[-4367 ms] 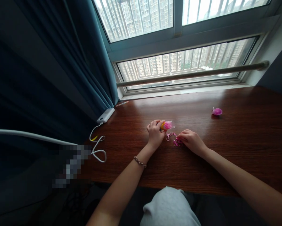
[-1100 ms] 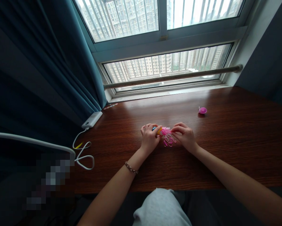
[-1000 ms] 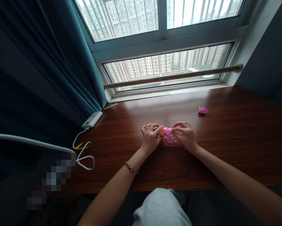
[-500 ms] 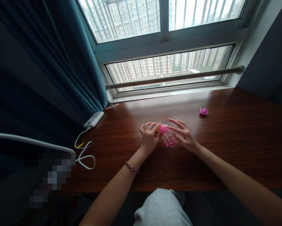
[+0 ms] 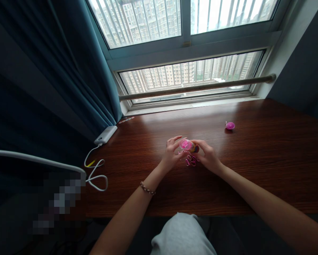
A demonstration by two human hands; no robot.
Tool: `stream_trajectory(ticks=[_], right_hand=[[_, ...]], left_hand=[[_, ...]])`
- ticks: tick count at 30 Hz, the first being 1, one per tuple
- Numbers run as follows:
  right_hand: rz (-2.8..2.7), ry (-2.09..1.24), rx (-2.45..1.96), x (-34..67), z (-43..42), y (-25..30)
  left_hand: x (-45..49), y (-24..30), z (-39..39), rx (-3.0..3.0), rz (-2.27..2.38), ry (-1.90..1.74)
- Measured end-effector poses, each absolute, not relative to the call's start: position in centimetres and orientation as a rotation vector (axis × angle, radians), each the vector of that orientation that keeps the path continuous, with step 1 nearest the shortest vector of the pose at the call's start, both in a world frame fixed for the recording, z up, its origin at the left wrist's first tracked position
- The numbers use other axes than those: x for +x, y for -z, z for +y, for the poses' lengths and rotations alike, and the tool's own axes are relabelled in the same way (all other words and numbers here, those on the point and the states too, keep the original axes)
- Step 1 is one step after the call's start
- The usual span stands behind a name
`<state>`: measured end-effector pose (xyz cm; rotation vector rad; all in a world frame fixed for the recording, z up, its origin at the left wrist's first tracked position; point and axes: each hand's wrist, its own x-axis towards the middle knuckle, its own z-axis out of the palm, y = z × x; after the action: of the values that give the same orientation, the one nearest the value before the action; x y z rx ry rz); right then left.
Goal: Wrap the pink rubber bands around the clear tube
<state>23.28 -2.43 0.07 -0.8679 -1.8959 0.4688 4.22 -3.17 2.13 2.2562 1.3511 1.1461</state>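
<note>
A small clear jar [image 5: 193, 148] with pink contents [image 5: 185, 144] lies tilted between my hands, its pink end toward the left. My right hand [image 5: 209, 156] grips the darker, orange-marked end with thumb and fingers. Around the pink end curve the fingers of my left hand [image 5: 171, 153], thumb below and forefinger above. Just beneath the jar, several pink loops that look like paper clips [image 5: 192, 161] are scattered on the table. A round pink piece with a small tab [image 5: 230, 125] sits apart at the back right.
The brown wooden table [image 5: 254, 152] reaches to the window sill. At the left edge lie a white power bank [image 5: 106, 135], a looped white cable [image 5: 97, 186] and a small yellow strip [image 5: 90, 163]. A blue curtain [image 5: 95, 81] hangs beside them; a rail [image 5: 201, 87] crosses the window.
The jar has turned round, its pink end now pointing left. My right hand, open beside it before, has closed on its other end. My left hand has shifted right to the pink end.
</note>
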Motion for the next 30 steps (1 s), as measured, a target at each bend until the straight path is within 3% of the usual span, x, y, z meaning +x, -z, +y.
stream_trajectory(ticks=[10,23,30], right_hand=[[-1.557,-0.541,-1.068,24.5,-1.1,0.1],[-1.647,-0.511,-1.082,24.2,-1.3,0.3],[-1.786,-0.302,-1.143,24.7,-1.0,0.4]], left_hand=[[1.7,-0.3,-1.5,2.15,1.336,-0.643],[2.8,0.0,-1.8,2.284,1.402,-0.789],[2.8,-1.1,-1.8,1.961,1.446,-1.24]])
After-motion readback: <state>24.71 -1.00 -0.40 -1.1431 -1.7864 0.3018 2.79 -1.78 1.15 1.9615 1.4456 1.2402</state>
